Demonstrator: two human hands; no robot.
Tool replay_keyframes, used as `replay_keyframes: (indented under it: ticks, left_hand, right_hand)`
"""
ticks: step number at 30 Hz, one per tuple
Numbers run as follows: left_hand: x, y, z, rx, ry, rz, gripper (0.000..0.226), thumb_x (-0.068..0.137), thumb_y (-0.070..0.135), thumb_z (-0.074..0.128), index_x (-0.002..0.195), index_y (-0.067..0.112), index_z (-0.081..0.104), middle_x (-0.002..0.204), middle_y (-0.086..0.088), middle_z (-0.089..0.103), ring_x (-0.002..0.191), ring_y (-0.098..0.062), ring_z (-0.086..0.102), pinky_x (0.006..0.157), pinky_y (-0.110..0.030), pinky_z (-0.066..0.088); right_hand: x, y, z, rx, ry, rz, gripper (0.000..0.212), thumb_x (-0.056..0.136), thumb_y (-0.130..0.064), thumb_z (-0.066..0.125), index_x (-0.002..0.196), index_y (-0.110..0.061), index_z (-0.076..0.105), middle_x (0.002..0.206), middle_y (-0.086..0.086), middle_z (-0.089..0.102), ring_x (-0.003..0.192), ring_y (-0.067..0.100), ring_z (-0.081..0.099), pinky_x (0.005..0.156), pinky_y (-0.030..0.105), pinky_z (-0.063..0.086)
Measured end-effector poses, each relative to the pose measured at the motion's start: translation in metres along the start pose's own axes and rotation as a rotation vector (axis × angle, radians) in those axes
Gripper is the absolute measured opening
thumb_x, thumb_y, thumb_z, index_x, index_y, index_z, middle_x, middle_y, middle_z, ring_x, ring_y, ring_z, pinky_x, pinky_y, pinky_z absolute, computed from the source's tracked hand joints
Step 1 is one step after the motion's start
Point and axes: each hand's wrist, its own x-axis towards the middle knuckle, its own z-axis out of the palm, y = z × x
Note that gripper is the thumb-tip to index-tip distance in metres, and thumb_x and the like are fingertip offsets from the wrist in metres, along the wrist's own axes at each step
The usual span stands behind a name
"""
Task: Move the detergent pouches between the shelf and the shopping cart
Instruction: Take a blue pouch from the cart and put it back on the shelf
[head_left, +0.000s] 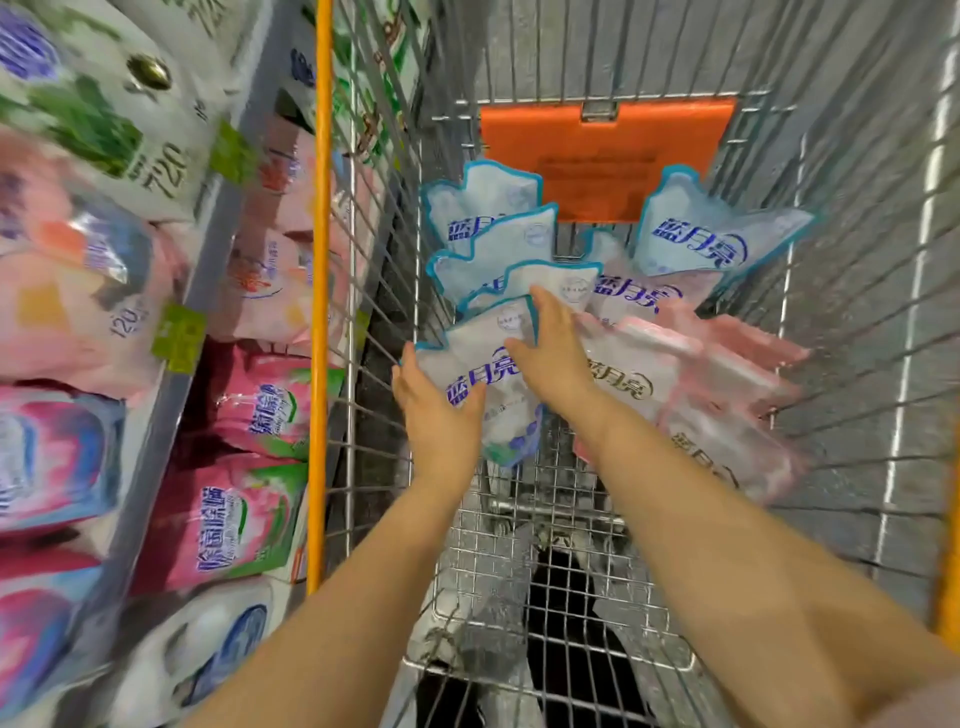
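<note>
Wire cart (857, 322) by shelf (210, 228): left hand (441, 415) gripping blue-edged pouch (480, 338), right hand (550, 356) flat on it, pink pouches (727, 374) beside.

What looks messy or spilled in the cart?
Nothing looks spilled or torn. The pale blue-edged plastic detergent pouches lean in a loose row in the silver wire shopping cart, but one blue pouch tilts alone at the far right, and the pink plastic pouches lie heaped sideways.
</note>
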Motion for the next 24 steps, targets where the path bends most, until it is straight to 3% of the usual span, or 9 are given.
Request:
replay_keyframes:
  ticks: [3,6,11,15,17,21,24]
  left_hand:
    - [0.003,0.0,0.001,-0.02,0.015,-0.046,0.088,0.081,0.018,0.069,0.147,0.011,0.011,0.152,-0.016,0.02,0.141,-0.025,0.019,0.103,-0.024,0.021]
    - [0.002,-0.001,0.002,-0.018,0.033,-0.064,0.09,0.081,0.019,0.07,0.147,0.01,0.01,0.152,-0.014,0.021,0.14,-0.025,0.022,0.108,-0.028,0.022]
    - [-0.001,-0.004,0.004,0.015,0.037,-0.124,0.087,0.082,0.021,0.067,0.148,0.014,0.01,0.144,-0.016,0.038,0.131,-0.033,0.037,0.104,-0.04,0.034]
    - [-0.013,-0.005,0.003,0.046,0.088,-0.145,0.079,0.083,0.018,0.066,0.146,0.012,0.019,0.141,-0.019,0.041,0.128,-0.036,0.039,0.102,-0.041,0.033]
    - [-0.02,-0.01,-0.001,0.022,0.129,-0.169,0.063,0.087,0.016,0.06,0.143,0.013,0.029,0.135,-0.018,0.047,0.122,-0.035,0.045,0.096,-0.039,0.036]
    - [-0.043,-0.022,-0.015,-0.025,0.151,-0.144,0.022,0.091,0.012,0.053,0.113,0.011,0.057,0.109,-0.013,0.061,0.096,-0.027,0.056,0.072,-0.027,0.034]
    - [-0.064,-0.03,-0.026,-0.054,0.149,-0.111,0.011,0.09,0.009,0.054,0.096,0.007,0.062,0.097,-0.012,0.063,0.088,-0.027,0.056,0.069,-0.026,0.032]
  right_hand:
    - [0.002,0.001,0.003,0.06,0.055,0.031,0.061,0.082,-0.02,0.064,0.137,-0.014,0.039,0.138,0.009,0.043,0.127,0.027,0.041,0.106,0.044,0.033]
    - [0.003,-0.002,-0.001,0.05,0.034,0.064,0.04,0.084,-0.023,0.063,0.12,-0.009,0.053,0.123,0.013,0.052,0.113,0.028,0.049,0.095,0.038,0.04]
    - [-0.005,0.0,-0.008,0.116,0.0,0.048,0.013,0.083,-0.022,0.066,0.086,-0.012,0.058,0.093,0.008,0.054,0.086,0.021,0.048,0.063,0.025,0.028]
    - [-0.026,0.008,-0.01,0.289,0.036,0.08,0.032,0.082,-0.015,0.068,0.065,-0.021,0.041,0.076,0.002,0.046,0.076,0.016,0.041,0.055,0.015,0.028]
    - [-0.041,0.013,-0.012,0.345,0.034,0.09,0.037,0.081,-0.012,0.068,0.062,-0.021,0.039,0.066,-0.002,0.041,0.072,0.016,0.039,0.057,0.024,0.028]
    - [-0.076,0.02,-0.013,0.407,0.019,0.102,0.029,0.08,-0.009,0.069,0.067,-0.016,0.045,0.069,0.003,0.046,0.071,0.016,0.044,0.06,0.029,0.032]
    - [-0.1,0.013,-0.016,0.374,0.039,0.059,0.029,0.081,-0.012,0.068,0.066,-0.019,0.044,0.068,-0.001,0.045,0.066,0.012,0.042,0.054,0.02,0.03]
